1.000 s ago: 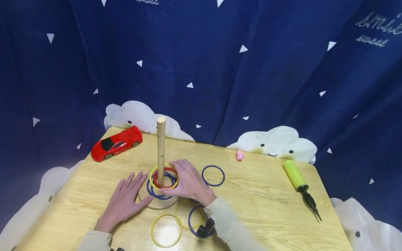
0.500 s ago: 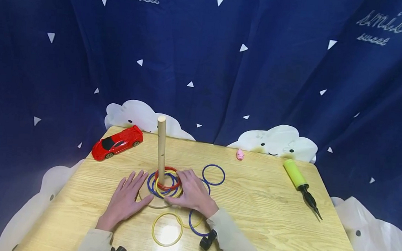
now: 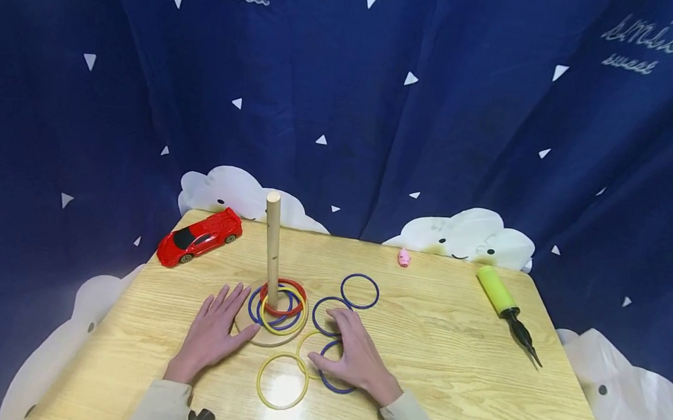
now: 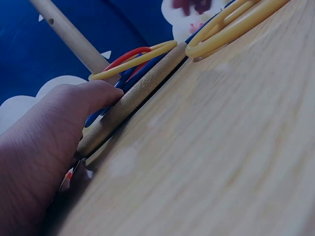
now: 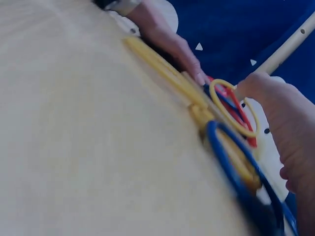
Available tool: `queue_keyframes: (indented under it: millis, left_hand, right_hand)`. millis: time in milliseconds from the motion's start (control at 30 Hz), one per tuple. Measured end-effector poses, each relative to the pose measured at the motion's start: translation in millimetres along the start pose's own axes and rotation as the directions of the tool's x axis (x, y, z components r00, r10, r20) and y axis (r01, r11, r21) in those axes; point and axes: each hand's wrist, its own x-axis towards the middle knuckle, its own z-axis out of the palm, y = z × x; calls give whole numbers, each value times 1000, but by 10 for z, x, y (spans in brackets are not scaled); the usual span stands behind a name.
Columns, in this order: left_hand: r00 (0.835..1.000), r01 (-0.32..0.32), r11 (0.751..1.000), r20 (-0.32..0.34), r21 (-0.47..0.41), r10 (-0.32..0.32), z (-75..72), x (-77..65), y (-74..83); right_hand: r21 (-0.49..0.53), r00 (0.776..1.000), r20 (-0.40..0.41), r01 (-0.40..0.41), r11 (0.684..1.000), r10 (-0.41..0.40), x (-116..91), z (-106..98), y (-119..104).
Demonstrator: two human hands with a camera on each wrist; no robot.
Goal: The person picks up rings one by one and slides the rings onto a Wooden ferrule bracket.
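A wooden peg [image 3: 272, 251] stands on a round wooden base [image 3: 269, 343]. Around the peg's foot lie red rings [image 3: 290, 281], blue rings [image 3: 251, 309] and, on top, a yellow ring [image 3: 282, 333], which leans slightly in the left wrist view. My left hand [image 3: 211, 332] lies flat at the base's left side with fingers straight, its thumb [image 4: 101, 93] touching the rim. Holding nothing, my right hand [image 3: 357, 357] hovers with thumb and fingers apart over loose rings right of the base. Beneath it are a blue ring [image 3: 337, 390] partly hidden by the hand and another blue ring [image 3: 313, 314].
Two yellow rings overlap near the front, the nearer yellow ring [image 3: 258, 378] whole in view. A further blue ring [image 3: 361, 275] lies behind. A red toy car [image 3: 199, 237], pink pig [image 3: 404, 258] and green hand pump [image 3: 497, 292] sit along the table's back and right.
My right hand lowered the yellow ring around the peg onto the other rings and let it go. It then moved right and nearer, over the loose rings. My left hand stayed put.
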Motion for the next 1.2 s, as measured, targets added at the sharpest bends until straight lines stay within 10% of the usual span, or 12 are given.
queue_keyframes:
  millis: [367,1200]
  left_hand:
    - [1000,0,1000,-1,6,0,56,5,4]
    - [1000,-1,1000,-19,7,2,36,-6,-18]
  right_hand:
    - [-83,993,67,-91,992,96,-673,-250,109]
    - [-146,1000,-29,-2,989,-2,-676,-262,165]
